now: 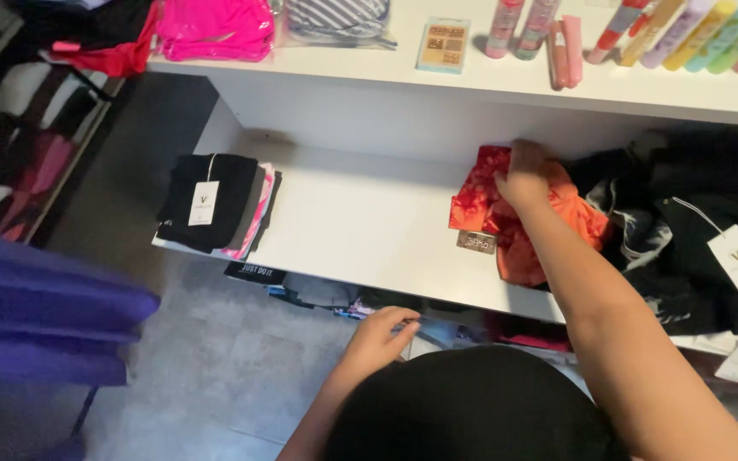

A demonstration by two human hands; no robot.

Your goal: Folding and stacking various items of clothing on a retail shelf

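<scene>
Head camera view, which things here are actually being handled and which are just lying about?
Handled:
right hand on red-orange garment
left hand at clothes on lower shelf

Lying about:
folded black stack
black tagged clothes
bottles
pink packets

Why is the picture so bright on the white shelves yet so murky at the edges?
Head view: light falls on the white middle shelf, leaving the black clothing heap a detail-less mass; the purple fabric close to the lens is blurred; the right hand on the orange-red garment is fairly sharp.
</scene>
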